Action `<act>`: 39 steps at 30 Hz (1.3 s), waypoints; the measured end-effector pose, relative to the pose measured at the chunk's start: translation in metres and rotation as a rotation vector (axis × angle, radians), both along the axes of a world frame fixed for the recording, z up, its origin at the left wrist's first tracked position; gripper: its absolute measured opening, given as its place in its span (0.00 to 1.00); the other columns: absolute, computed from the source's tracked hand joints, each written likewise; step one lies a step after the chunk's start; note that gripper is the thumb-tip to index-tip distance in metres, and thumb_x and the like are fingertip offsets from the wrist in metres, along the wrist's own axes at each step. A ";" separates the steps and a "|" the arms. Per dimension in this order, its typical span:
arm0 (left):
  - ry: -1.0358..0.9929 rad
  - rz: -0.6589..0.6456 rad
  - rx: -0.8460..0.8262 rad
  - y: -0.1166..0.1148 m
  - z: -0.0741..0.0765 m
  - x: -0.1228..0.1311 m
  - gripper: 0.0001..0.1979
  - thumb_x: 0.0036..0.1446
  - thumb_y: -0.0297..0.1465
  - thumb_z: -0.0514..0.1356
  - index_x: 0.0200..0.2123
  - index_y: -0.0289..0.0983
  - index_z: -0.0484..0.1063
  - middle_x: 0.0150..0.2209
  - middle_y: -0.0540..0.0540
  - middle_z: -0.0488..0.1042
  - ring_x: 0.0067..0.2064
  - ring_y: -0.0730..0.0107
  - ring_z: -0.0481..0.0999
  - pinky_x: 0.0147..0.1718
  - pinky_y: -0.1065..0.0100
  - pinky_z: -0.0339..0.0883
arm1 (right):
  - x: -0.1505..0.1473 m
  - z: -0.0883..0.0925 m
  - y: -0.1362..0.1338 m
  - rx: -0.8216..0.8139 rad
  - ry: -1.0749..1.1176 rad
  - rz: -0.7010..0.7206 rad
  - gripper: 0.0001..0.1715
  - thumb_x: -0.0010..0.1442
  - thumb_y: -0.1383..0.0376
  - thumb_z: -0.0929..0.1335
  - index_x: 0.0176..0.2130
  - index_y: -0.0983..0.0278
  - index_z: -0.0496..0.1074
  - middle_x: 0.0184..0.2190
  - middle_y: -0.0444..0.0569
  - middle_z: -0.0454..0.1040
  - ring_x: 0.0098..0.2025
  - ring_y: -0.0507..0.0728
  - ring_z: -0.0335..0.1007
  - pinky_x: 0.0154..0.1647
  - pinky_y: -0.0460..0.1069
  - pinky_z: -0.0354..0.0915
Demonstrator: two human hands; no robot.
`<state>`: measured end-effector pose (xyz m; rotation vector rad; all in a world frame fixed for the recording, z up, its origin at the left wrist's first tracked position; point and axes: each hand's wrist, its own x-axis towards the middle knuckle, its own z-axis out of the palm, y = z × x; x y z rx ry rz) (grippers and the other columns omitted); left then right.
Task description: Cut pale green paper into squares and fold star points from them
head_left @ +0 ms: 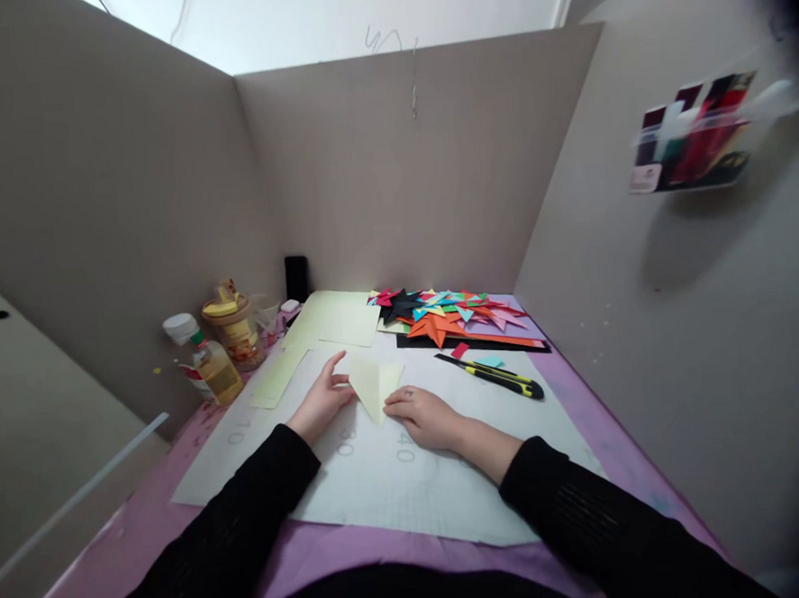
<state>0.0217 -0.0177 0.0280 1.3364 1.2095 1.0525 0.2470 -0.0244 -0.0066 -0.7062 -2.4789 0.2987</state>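
Note:
A pale yellow sheet of paper (366, 387), folded to a downward point with a flap standing out on its right side, sits in front of me on the white mat. My left hand (324, 398) is at the paper's left edge, its fingers spread and the index finger stretched away from me. On the other side, my right hand (424, 415) has its fingers closed on the lower right edge of the paper. The fingertips under that edge are partly hidden.
A yellow and black utility knife (495, 376) lies right of my right hand. Behind it are a pile of colourful folded paper stars (435, 326) and black sheets. Pale yellow sheets (347, 325) lie at the back. A bottle (218, 369) and tubs stand left; grey partitions enclose the table.

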 end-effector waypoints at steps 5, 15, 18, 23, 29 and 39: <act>0.823 -0.392 0.587 0.020 0.001 -0.019 0.13 0.54 0.25 0.55 0.40 0.41 0.76 0.34 0.45 0.71 0.36 0.68 0.70 0.38 0.67 0.62 | 0.002 0.001 0.000 -0.009 -0.005 -0.004 0.24 0.53 0.75 0.61 0.49 0.64 0.70 0.47 0.53 0.72 0.51 0.57 0.65 0.52 0.54 0.63; 0.904 -0.562 0.786 0.007 0.009 -0.032 0.09 0.55 0.35 0.59 0.29 0.39 0.76 0.41 0.43 0.72 0.44 0.64 0.69 0.45 0.64 0.59 | 0.003 -0.002 0.008 0.024 -0.060 0.101 0.22 0.59 0.72 0.60 0.52 0.63 0.68 0.51 0.53 0.70 0.57 0.57 0.60 0.56 0.56 0.60; 0.774 -0.728 0.612 0.017 0.008 -0.032 0.11 0.57 0.36 0.57 0.35 0.36 0.75 0.34 0.44 0.75 0.36 0.70 0.72 0.38 0.71 0.62 | 0.005 -0.002 0.010 0.061 -0.082 0.148 0.20 0.60 0.71 0.60 0.50 0.62 0.70 0.51 0.52 0.71 0.57 0.57 0.59 0.57 0.56 0.59; 0.879 -0.678 0.554 0.033 0.013 -0.024 0.14 0.60 0.36 0.52 0.34 0.35 0.75 0.32 0.45 0.76 0.32 0.71 0.72 0.34 0.73 0.61 | 0.009 -0.002 0.009 0.123 -0.123 0.158 0.17 0.60 0.68 0.62 0.47 0.59 0.73 0.50 0.49 0.72 0.56 0.57 0.60 0.55 0.55 0.59; 0.932 -0.648 0.613 0.042 0.022 -0.024 0.13 0.58 0.37 0.55 0.32 0.36 0.76 0.32 0.44 0.76 0.34 0.70 0.73 0.38 0.73 0.60 | 0.004 -0.004 0.013 0.169 -0.156 0.027 0.17 0.60 0.66 0.63 0.48 0.59 0.72 0.51 0.51 0.70 0.55 0.60 0.61 0.52 0.58 0.60; 0.973 -0.706 0.297 0.057 0.020 -0.027 0.16 0.54 0.41 0.55 0.28 0.35 0.74 0.25 0.49 0.73 0.25 0.74 0.66 0.25 0.74 0.55 | 0.009 0.001 0.009 0.082 -0.097 0.144 0.12 0.61 0.65 0.63 0.40 0.58 0.75 0.45 0.47 0.75 0.54 0.57 0.61 0.53 0.53 0.59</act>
